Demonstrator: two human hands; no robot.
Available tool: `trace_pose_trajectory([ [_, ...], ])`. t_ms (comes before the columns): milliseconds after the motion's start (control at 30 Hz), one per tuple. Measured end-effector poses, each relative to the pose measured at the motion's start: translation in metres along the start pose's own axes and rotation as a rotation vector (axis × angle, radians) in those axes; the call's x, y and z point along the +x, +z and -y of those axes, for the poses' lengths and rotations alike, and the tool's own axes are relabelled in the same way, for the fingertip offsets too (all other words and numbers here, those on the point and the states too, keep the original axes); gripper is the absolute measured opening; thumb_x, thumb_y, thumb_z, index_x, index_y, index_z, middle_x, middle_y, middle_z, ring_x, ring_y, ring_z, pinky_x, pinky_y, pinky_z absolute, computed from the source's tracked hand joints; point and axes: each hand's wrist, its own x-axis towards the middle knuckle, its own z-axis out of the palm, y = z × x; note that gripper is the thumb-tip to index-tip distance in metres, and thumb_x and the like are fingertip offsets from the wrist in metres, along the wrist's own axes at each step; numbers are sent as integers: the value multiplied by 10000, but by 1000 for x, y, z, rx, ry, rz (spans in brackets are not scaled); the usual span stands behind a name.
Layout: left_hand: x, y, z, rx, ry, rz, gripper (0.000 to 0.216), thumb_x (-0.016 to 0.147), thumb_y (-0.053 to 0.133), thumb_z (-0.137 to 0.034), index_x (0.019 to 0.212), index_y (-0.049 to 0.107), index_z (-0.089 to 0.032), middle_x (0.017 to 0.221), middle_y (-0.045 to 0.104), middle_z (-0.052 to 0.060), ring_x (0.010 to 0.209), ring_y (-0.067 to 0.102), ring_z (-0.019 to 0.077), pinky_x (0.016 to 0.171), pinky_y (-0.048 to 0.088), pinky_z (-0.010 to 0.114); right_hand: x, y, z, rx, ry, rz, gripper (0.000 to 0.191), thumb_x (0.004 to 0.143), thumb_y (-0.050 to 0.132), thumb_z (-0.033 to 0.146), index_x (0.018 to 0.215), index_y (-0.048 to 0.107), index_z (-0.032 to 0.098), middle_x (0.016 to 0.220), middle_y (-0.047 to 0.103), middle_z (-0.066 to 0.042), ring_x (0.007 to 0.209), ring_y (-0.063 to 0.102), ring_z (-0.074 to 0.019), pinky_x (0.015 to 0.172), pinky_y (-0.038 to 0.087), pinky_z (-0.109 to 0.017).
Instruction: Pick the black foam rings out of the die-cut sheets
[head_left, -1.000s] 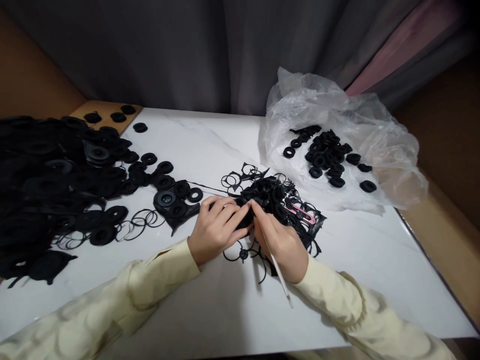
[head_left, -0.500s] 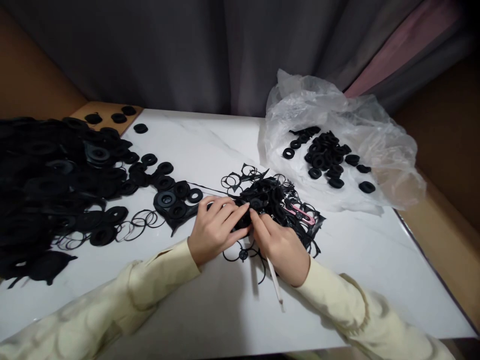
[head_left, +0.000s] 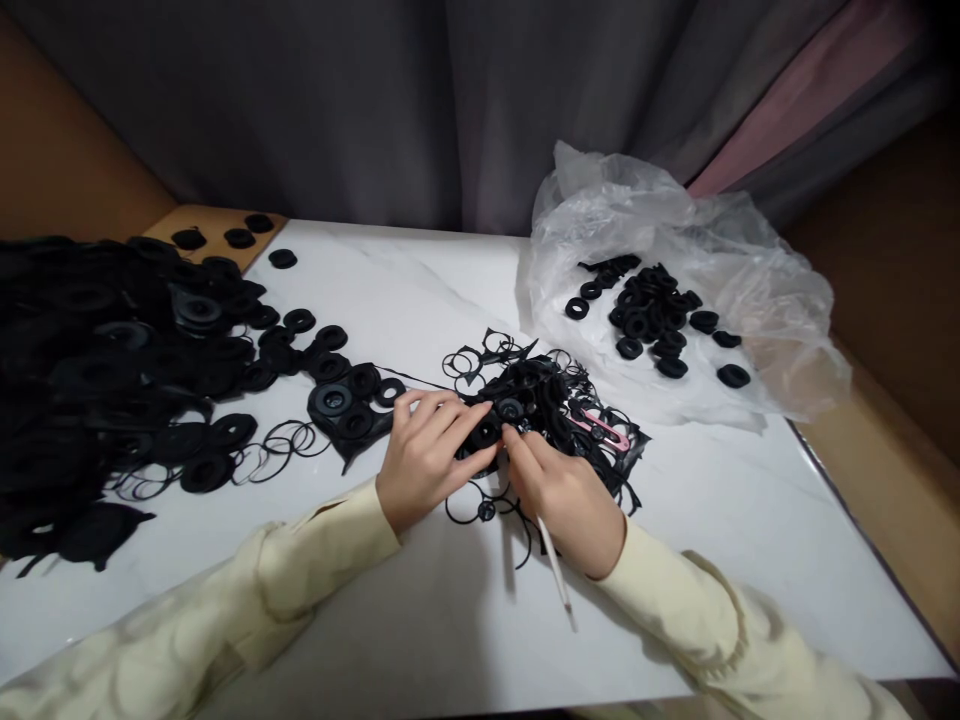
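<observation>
My left hand (head_left: 427, 455) rests near the middle of the white marble table (head_left: 420, 620), its fingers pressed on a black rubber piece (head_left: 486, 434) with rings in it. My right hand (head_left: 566, 495) is closed round a thin white stick tool (head_left: 556, 575) whose tail points back toward me; its fingertips meet the same black piece. Just behind both hands lies a tangle of black rubber trimmings (head_left: 551, 395) with a pink tool (head_left: 604, 428) on it.
A large heap of black rubber rings and sheets (head_left: 97, 370) covers the table's left side. A crumpled clear plastic bag (head_left: 675, 290) at the right back holds several loose black rings (head_left: 652, 315). Grey curtain hangs behind. The table edge runs along the right.
Both hands stay on the black piece; the right hand has shifted slightly and the white stick's tail has swung a little. The view has barely moved.
</observation>
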Motion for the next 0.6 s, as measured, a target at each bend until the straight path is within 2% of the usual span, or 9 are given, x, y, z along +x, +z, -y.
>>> trace_pose_trajectory([
  [133,0,-1,-1,8,2,-13,265,800,633,-273,1023,617,-132,801,682,74,820,606,223,817,377,416,0,2,-2,374,235,-86,404,928,396,209,1314,368,94,909,673,-83,669,671,-152,556,542,-225],
  [200,0,-1,-2,4,-7,-25,266,794,640,-278,1014,616,-129,796,682,73,813,609,221,821,377,418,0,1,-3,553,317,-109,374,917,443,230,1276,397,135,934,684,-61,725,682,-133,640,554,-203],
  [300,1,-2,-2,-9,-14,-30,265,784,650,-282,992,616,-121,783,681,73,806,615,222,824,378,421,2,-1,-2,685,378,-152,293,899,491,268,1178,474,180,984,680,-52,806,680,-130,697,560,-200],
  [433,2,-3,-2,-11,-4,-21,252,787,642,-293,980,616,-133,775,683,68,813,619,222,819,384,415,3,-5,-1,825,486,-121,299,899,496,304,1182,451,218,1100,638,-67,932,655,-153,739,565,-236],
  [600,2,-2,-3,2,6,-17,245,782,647,-291,965,618,-130,768,681,67,819,623,225,825,379,417,2,-3,0,962,467,-136,304,901,496,263,1193,414,247,1199,579,-66,1106,573,-167,894,521,-302],
])
